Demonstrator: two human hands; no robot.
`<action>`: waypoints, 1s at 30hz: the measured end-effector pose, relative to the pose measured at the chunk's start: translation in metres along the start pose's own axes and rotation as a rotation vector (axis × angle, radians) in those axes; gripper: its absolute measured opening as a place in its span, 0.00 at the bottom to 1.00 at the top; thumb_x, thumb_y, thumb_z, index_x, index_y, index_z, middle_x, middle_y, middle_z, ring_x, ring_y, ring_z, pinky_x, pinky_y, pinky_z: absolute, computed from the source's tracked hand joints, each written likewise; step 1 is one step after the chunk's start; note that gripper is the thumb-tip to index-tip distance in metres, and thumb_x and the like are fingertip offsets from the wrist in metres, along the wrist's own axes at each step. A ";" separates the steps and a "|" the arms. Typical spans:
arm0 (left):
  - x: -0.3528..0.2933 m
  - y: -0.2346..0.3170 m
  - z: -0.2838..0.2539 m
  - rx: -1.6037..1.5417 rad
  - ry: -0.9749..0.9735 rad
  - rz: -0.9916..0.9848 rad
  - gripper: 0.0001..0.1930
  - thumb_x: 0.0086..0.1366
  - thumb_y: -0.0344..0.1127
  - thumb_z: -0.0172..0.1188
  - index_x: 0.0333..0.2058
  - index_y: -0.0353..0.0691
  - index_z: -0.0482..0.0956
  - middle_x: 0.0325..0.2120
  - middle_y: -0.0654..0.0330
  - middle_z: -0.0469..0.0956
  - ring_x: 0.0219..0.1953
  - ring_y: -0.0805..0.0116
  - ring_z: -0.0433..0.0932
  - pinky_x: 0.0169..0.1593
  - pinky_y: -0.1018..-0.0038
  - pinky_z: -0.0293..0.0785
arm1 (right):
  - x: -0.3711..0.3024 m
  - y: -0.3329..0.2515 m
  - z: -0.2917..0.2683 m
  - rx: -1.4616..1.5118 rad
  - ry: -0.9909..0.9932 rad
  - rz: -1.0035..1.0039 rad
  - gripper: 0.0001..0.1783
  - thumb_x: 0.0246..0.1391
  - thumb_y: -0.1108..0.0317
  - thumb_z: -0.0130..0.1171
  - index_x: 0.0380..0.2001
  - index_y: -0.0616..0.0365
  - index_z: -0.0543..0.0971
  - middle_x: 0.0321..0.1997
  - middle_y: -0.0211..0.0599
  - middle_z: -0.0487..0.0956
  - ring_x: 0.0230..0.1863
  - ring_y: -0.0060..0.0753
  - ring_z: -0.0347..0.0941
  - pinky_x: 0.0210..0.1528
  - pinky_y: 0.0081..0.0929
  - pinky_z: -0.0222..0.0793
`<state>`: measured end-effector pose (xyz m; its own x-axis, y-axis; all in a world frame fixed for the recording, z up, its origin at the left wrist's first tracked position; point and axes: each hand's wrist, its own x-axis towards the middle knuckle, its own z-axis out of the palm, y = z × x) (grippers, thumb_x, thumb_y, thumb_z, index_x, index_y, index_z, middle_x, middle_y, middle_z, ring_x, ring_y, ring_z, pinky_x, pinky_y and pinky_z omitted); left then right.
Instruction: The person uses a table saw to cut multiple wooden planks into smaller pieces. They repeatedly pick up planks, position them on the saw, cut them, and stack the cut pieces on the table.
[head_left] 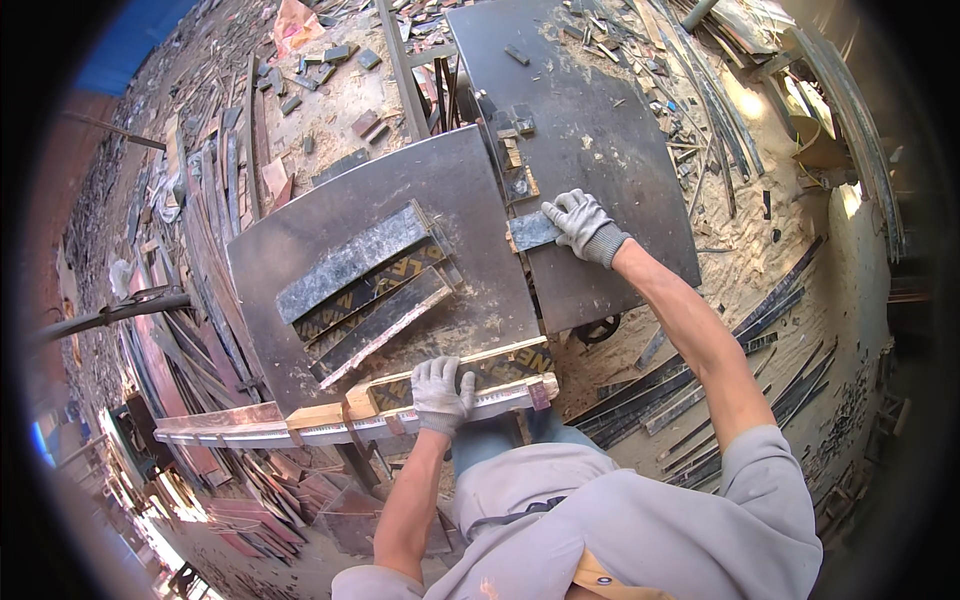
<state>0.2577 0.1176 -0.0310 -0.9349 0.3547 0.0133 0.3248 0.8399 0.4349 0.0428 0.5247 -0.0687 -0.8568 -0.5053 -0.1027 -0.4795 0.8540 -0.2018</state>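
I have the left grey-gloved hand (443,394) lying over the black-faced plywood strip (512,368) at the near edge of the dark metal counter (400,180), and the right grey-gloved hand (585,226) on the small grey rectangular block (532,231) farther off; whether either grip is closed, I can't tell. The short wooden blocks (513,154) beyond look like finished pieces, the stacked long grey-and-black strips (355,262) like what's left.

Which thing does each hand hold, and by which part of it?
Right hand: seemingly a small dark block, by its right end. Left hand: lies across a plywood strip; whether it grips cannot be told.
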 end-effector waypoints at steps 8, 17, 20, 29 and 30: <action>0.003 -0.001 -0.004 0.011 0.001 -0.011 0.20 0.65 0.43 0.67 0.51 0.40 0.80 0.47 0.50 0.81 0.51 0.44 0.78 0.61 0.48 0.70 | 0.018 -0.001 -0.003 0.001 -0.014 0.055 0.40 0.57 0.59 0.73 0.71 0.59 0.75 0.59 0.48 0.78 0.62 0.53 0.72 0.65 0.48 0.69; 0.000 -0.002 -0.009 0.012 -0.005 0.007 0.20 0.66 0.43 0.67 0.52 0.40 0.78 0.47 0.50 0.80 0.51 0.44 0.78 0.61 0.47 0.70 | 0.028 -0.002 -0.015 0.014 0.024 0.034 0.42 0.54 0.62 0.75 0.72 0.58 0.75 0.57 0.47 0.79 0.60 0.52 0.72 0.64 0.46 0.70; 0.001 -0.002 -0.008 0.004 0.008 0.000 0.20 0.65 0.44 0.68 0.51 0.41 0.79 0.47 0.51 0.81 0.52 0.45 0.78 0.61 0.48 0.70 | 0.030 -0.003 -0.018 0.014 0.008 0.060 0.43 0.51 0.63 0.77 0.71 0.58 0.76 0.56 0.46 0.79 0.60 0.52 0.73 0.65 0.45 0.70; 0.003 0.000 -0.012 0.004 -0.008 -0.014 0.20 0.65 0.43 0.68 0.51 0.40 0.79 0.46 0.49 0.81 0.51 0.44 0.78 0.61 0.47 0.70 | 0.040 -0.004 -0.024 0.008 -0.008 0.081 0.42 0.51 0.63 0.77 0.70 0.57 0.77 0.58 0.44 0.79 0.61 0.51 0.73 0.67 0.44 0.69; 0.003 0.000 -0.012 -0.001 0.008 -0.010 0.20 0.65 0.43 0.68 0.51 0.40 0.80 0.46 0.49 0.81 0.51 0.44 0.78 0.61 0.47 0.70 | 0.041 -0.004 -0.025 -0.001 -0.008 0.086 0.42 0.51 0.63 0.77 0.70 0.57 0.77 0.58 0.45 0.79 0.61 0.51 0.73 0.67 0.44 0.69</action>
<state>0.2531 0.1134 -0.0204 -0.9391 0.3432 0.0166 0.3158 0.8430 0.4355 0.0047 0.5040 -0.0479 -0.8932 -0.4311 -0.1275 -0.4045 0.8945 -0.1905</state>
